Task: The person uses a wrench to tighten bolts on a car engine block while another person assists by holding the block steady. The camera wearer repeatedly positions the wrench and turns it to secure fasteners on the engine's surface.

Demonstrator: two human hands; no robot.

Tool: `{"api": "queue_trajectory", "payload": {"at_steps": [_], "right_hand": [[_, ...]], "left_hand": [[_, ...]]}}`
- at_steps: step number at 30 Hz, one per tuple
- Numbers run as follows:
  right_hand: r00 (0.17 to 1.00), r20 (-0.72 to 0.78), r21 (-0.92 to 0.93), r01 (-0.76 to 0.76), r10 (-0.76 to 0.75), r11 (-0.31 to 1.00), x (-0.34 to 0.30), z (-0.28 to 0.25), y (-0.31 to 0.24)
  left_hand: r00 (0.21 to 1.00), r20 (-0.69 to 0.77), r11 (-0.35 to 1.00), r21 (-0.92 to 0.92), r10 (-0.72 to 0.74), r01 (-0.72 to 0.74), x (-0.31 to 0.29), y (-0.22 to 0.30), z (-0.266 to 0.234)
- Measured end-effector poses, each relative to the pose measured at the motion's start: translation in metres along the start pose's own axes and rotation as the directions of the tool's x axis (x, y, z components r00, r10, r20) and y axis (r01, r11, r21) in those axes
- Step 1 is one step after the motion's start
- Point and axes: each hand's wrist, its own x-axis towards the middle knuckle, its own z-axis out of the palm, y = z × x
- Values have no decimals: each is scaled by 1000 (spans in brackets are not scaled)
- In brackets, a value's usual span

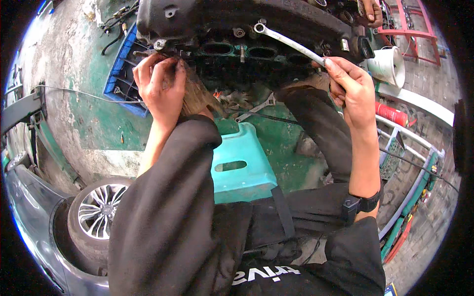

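Observation:
A dark, greasy engine (232, 22) with oval ports along its near side fills the top of the head view. My right hand (350, 86) is closed around one end of a long silver ring wrench (291, 44). The wrench's far ring lies at the engine's near edge, close to a bolt; whether it sits on a bolt I cannot tell. At the engine's left corner, my left hand (160, 84) has its fingers bent and drawn together beside a small metal fitting. What those fingertips hold, if anything, is hidden.
A turquoise plastic stool (244, 160) stands between my legs, with an adjustable wrench (256, 107) on the floor beyond it. Left are a blue tray (118, 74) and a car wheel (101, 212). Right are a white bucket (387, 66), red cylinder (392, 113) and another person's hand (374, 14).

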Motion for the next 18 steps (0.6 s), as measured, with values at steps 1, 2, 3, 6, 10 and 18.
{"api": "queue_trajectory", "payload": {"at_steps": [1,2,3,6,10,18], "right_hand": [[1000,2,37,-15,14,999,1,0,0],[999,10,76,-35,35,996,1,0,1],[998,48,134,-50,44,990,3,1,1],[999,42,122,16,-21,992,7,0,-1],[999,8,86,-55,54,995,8,-1,-3],[977,22,132,-212,211,968,-18,37,-4]], "left_hand": [[1000,-4,1000,-19,5,-5,-1,-1,0],[1000,-6,1000,-17,17,-17,-1,-2,1],[1000,-4,1000,-15,22,-23,-1,-2,0],[999,1,999,-2,35,-35,-1,-4,0],[999,-1,999,1,41,-41,-1,-4,0],[1000,-8,1000,-9,25,-26,-4,-4,1]]}}
